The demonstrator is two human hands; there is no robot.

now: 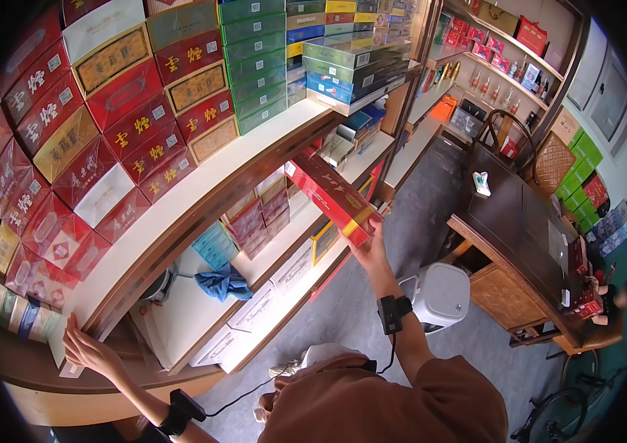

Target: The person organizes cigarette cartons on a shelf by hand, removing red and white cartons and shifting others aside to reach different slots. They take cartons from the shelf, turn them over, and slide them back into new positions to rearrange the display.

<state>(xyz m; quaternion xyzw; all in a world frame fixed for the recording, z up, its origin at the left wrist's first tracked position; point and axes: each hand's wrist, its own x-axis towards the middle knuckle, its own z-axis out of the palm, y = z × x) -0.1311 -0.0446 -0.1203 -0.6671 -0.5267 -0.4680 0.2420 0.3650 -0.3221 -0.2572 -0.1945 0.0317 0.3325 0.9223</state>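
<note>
The right hand [369,245] grasps the red carton [332,196] by its near end. The carton slants outside the upper shelf's [140,236] front edge, toward its right end; whether its far tip touches anything I cannot tell. The left hand [84,351] is unclenched, fingers stretched, at that shelf's left front corner, seemingly resting there. Held at one end, the carton probably wants to dip: a steady wrist and light, even finger pressure should keep it level and undented. Its lettering is too small to read. Stacked red packs [136,136] read 雲煙; a gold pack [112,60] seemingly reads 黄鹤楼.
</note>
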